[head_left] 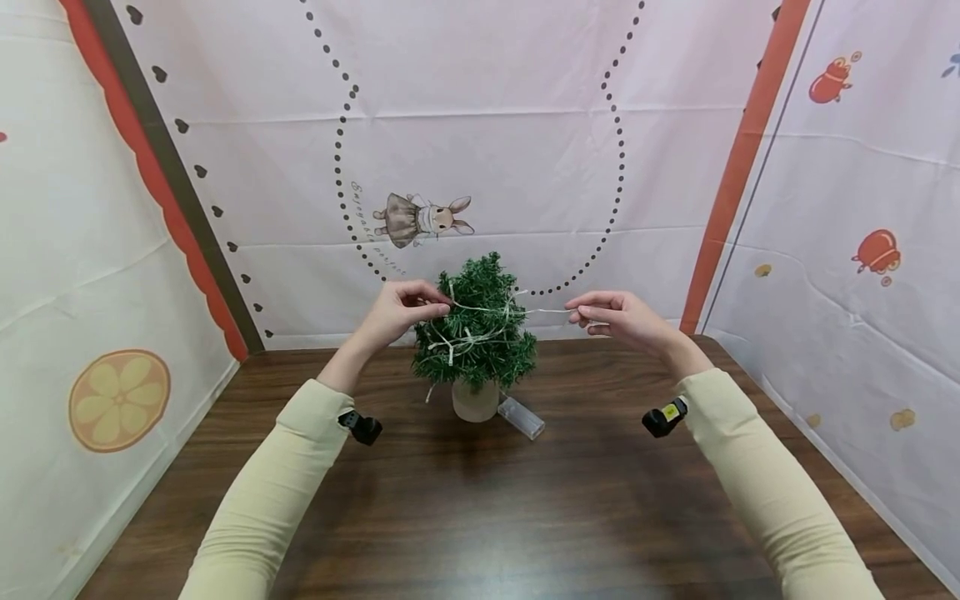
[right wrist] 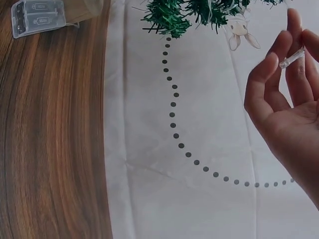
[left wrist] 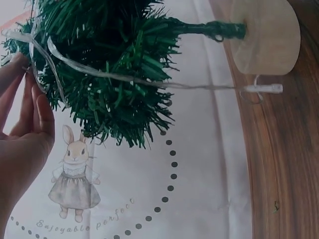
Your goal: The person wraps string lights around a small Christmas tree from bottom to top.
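Note:
A small green artificial Christmas tree (head_left: 480, 292) stands upright on a pale round base (head_left: 476, 402). A clear-wired string of lights (head_left: 468, 340) runs across its branches. At the tree's left side my left hand (head_left: 405, 307) pinches the light string between thumb and fingers, also seen in the left wrist view. Off to the right, my right hand (head_left: 618, 317) holds the other stretch of wire, drawn nearly straight from the tree. In the right wrist view a small clear bulb (right wrist: 292, 59) lies between the right thumb and fingers.
A clear battery box (head_left: 521, 417) lies on the brown wooden table (head_left: 480, 517), beside the base. Printed cloth (head_left: 487, 150) hangs behind the tree and on both sides. In the left wrist view one bulb (left wrist: 269, 88) hangs on its wire near the base.

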Motion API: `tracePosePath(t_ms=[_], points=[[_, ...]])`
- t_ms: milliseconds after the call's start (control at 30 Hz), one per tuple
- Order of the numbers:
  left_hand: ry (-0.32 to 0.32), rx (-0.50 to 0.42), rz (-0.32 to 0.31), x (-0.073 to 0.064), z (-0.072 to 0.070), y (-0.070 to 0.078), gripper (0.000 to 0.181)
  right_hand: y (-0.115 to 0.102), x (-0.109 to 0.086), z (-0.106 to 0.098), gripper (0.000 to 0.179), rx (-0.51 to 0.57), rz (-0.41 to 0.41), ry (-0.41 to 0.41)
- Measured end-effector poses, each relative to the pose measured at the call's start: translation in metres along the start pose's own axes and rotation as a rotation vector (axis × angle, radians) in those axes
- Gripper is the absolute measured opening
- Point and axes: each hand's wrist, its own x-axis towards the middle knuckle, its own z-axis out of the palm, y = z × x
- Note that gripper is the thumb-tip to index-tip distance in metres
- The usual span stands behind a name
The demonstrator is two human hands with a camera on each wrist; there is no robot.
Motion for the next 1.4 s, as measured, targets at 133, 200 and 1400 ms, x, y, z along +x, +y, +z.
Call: tracePosePath(t_ms=[133,200,1400], points=[[0.047,-0.023,-0.031,0.0,-0.001,0.002,0.011,-0.002,0.001,0.0,0.028,-0.031,0.014,0.035],[0.06,-0.032,-0.051,-0.001,-0.002,0.004,0.013,-0.004,0.002,0.0,0.028,-0.047,0.016,0.046],[0.143,-0.034,-0.104,0.006,-0.003,0.009,0.034,0.004,0.022,0.027,0.03,-0.351,-0.107,0.265]])
